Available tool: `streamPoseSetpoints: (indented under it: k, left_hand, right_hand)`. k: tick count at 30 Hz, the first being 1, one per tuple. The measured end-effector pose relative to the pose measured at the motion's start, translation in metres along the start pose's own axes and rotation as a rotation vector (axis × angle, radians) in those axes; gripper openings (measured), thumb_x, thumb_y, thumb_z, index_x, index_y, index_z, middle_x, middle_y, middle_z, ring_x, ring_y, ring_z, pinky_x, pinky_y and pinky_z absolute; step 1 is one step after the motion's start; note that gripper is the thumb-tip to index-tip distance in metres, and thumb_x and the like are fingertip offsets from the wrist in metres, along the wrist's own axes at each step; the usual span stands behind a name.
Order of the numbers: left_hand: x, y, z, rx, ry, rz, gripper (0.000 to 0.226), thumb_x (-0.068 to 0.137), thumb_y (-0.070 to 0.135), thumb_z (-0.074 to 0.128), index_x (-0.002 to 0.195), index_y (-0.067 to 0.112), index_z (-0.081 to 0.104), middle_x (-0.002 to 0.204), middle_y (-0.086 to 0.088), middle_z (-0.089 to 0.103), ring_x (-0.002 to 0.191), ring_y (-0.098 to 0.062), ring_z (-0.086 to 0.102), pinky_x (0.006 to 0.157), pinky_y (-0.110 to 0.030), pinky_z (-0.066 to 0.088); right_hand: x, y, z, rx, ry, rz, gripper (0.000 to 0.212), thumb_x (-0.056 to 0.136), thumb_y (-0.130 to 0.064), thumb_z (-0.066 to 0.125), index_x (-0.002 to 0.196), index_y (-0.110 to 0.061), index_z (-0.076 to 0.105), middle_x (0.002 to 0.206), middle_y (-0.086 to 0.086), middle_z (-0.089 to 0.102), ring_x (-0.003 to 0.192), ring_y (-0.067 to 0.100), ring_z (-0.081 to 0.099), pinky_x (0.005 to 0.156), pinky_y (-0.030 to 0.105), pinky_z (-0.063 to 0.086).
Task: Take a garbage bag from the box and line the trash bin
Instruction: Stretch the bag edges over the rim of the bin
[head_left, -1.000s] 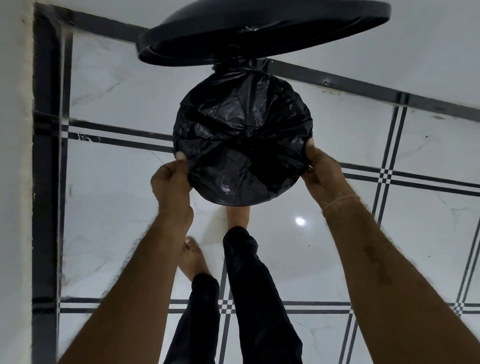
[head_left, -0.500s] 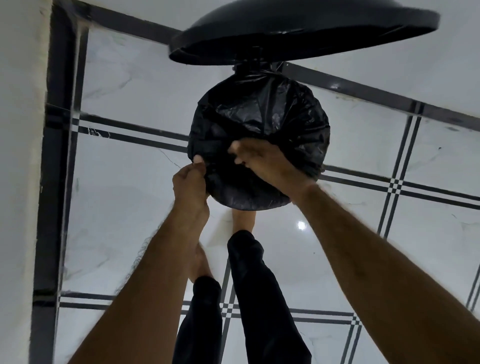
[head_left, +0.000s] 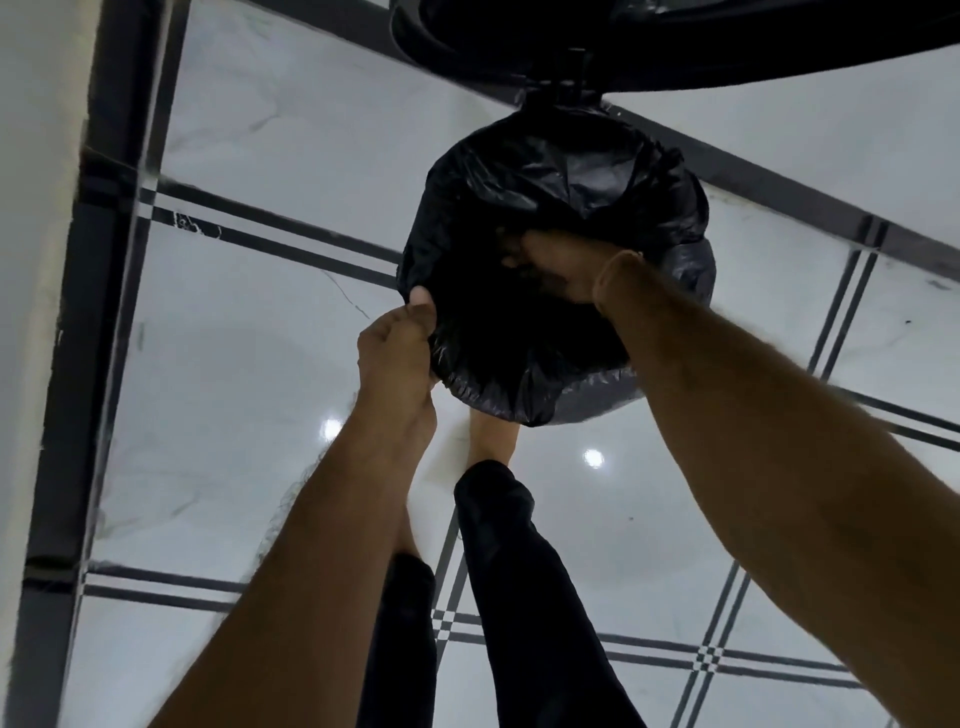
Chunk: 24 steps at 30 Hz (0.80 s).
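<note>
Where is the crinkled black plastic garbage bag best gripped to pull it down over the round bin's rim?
Pinch the loose overhanging edge of the garbage bag on the near side, from outside and below, as the left hand does at the left. There it hangs free in folds.

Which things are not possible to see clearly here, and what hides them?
Fingers of the right hand: head view, lost in the dark inside the garbage bag.
Top of the lid: head view, cut off by the upper edge.
Walls of the bin: head view, under the garbage bag.
The box: outside the frame.
</note>
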<state>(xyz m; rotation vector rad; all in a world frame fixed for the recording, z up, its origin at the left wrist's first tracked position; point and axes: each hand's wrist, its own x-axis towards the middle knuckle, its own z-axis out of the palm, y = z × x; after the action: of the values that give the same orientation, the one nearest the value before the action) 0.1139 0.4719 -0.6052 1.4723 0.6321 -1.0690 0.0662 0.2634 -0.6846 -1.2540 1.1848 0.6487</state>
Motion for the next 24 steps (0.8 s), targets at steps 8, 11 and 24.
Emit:
streamPoseSetpoints:
  k: [8,11,24]
  left_hand:
    - [-0.002,0.004,0.002,0.009,0.011,-0.028,0.023,0.104,0.027,0.062,0.086,0.014,0.068,0.106,-0.009,0.073,0.1,-0.026,0.071,0.095,-0.043,0.058]
    - [0.001,0.003,0.001,-0.014,0.011,-0.032,0.017,0.103,0.029,0.063,0.098,0.015,0.073,0.112,-0.008,0.077,0.105,-0.025,0.074,0.086,-0.036,0.062]
    - [-0.008,0.01,0.008,-0.009,0.041,-0.077,0.017,0.104,0.03,0.062,0.098,0.016,0.07,0.112,-0.004,0.074,0.099,-0.018,0.071,0.073,-0.031,0.059]
  right_hand:
    - [-0.047,-0.014,-0.02,-0.101,0.074,-0.067,0.056,0.104,-0.063,0.04,0.14,-0.025,0.06,0.125,0.0,0.067,0.106,0.022,0.064,0.086,0.041,0.057]
    - [-0.026,-0.019,-0.022,0.03,0.132,-0.024,0.055,0.105,-0.059,0.044,0.141,-0.02,0.059,0.135,0.007,0.066,0.11,0.027,0.065,0.091,0.043,0.057]
    - [-0.081,0.048,-0.011,-0.912,0.009,-0.043,0.063,0.104,-0.062,0.039,0.155,-0.026,0.047,0.164,0.007,0.041,0.151,0.033,0.035,0.125,0.045,0.024]
